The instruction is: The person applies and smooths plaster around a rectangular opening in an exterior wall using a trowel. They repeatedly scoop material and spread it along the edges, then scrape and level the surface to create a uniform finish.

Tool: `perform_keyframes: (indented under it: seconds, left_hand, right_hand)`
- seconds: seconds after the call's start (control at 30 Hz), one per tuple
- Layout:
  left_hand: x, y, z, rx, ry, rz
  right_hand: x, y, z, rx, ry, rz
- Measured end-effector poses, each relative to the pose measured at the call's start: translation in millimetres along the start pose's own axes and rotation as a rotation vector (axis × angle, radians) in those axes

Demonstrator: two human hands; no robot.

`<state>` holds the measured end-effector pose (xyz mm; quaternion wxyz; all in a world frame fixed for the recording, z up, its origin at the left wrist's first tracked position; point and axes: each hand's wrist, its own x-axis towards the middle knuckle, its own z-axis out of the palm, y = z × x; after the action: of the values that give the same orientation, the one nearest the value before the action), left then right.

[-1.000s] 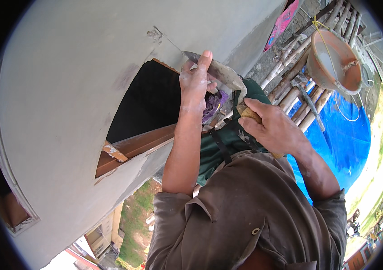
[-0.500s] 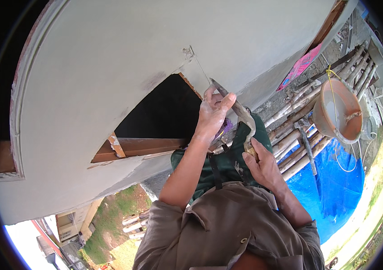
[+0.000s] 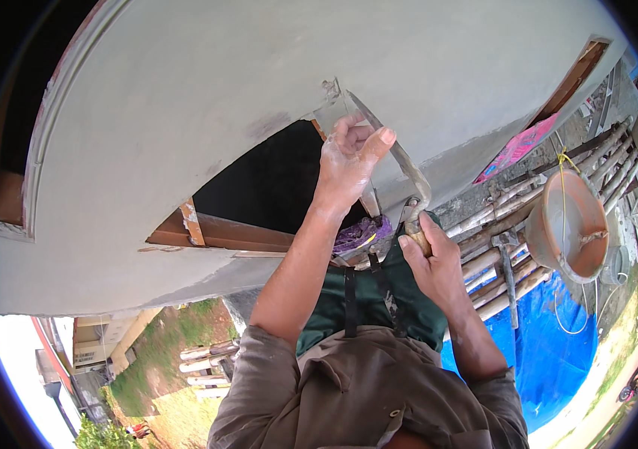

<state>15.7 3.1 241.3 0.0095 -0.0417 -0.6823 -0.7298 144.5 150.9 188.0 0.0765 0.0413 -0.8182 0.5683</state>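
A trowel [image 3: 401, 153] with a long narrow blade, a bent neck and a wooden handle is in my right hand [image 3: 437, 266], fingers closed around the handle. Its blade slants up and left along the grey plastered wall [image 3: 469, 75], the tip close to a rough broken patch [image 3: 330, 90] beside the opening's upper corner. My left hand [image 3: 349, 165], smeared with whitish plaster, is raised next to the blade. Its thumb points out and its fingers are loosely bent and apart, with nothing visible in them. Behind this hand is a dark window opening [image 3: 259, 187] with a wooden frame.
A purple bag [image 3: 360, 236] lies at the opening's lower right corner. Scaffold poles [image 3: 484, 262] run below on the right, with an orange-brown mortar tub [image 3: 570, 224] tied by yellow cord and a blue tarp [image 3: 558, 329] underneath. A pink sheet [image 3: 517, 150] is against the wall.
The trowel has moved up the wall, its tip now nearer the broken patch. My left hand has shifted slightly left, away from the blade. The view has shifted, showing more of the purple bag.
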Motion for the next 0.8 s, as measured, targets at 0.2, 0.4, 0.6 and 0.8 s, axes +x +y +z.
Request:
perform_keyframes:
  seconds: [0.2,0.4,0.6,0.8]
  left_hand:
    - [4,10,5,-0.002,0.047,0.011]
    - [7,7,0,-0.010,0.042,0.004]
    - [6,10,2,-0.001,0.026,-0.013]
    - [8,11,-1,0.003,0.006,-0.016]
  right_hand:
    - [9,-1,-1,-0.029,0.022,-0.046]
    - [11,3,1,-0.063,0.026,-0.084]
    - [13,0,3,-0.008,0.026,-0.007]
    - [12,2,5,-0.030,0.057,-0.053]
